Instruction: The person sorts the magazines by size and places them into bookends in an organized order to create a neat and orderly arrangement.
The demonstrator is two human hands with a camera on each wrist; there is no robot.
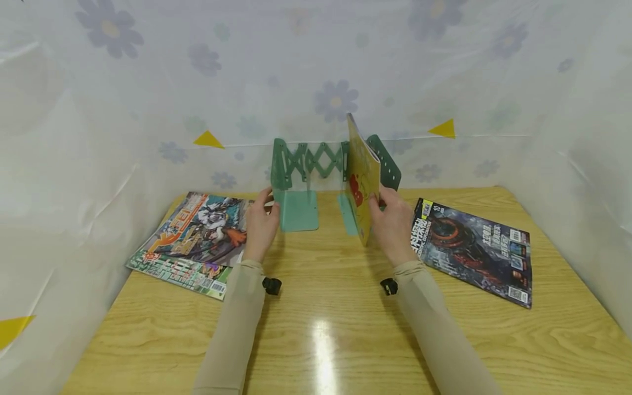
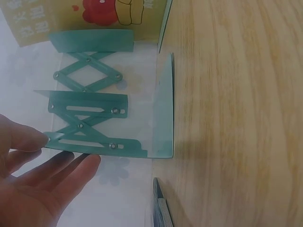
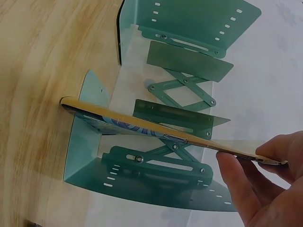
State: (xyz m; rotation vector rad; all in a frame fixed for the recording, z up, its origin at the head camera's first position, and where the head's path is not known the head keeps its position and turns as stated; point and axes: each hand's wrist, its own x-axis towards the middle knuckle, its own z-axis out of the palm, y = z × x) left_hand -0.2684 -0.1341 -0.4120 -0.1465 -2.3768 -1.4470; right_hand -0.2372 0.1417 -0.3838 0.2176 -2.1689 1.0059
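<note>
A green metal expandable book rack [image 1: 299, 214], with scissor links between its upright plates, stands at the back of the table. My left hand [image 1: 260, 227] is at its left end plate; in the left wrist view the thumb lies on one side of the plate [image 2: 99, 151] and the fingers on the other. My right hand [image 1: 393, 224] pinches a thin yellow book [image 1: 360, 175] by its near edge, thumb on the cover. The book is upright, its lower end over the right base plate [image 3: 83, 151], between the rack's right-hand uprights.
Two overlapping magazines, one dark with a figure [image 1: 202, 227] and one greenish [image 1: 180, 274], lie left of my left hand. Another dark magazine [image 1: 474, 249] lies to the right. Behind the wooden table [image 1: 316, 296] hangs a flowered white sheet [image 1: 276, 71].
</note>
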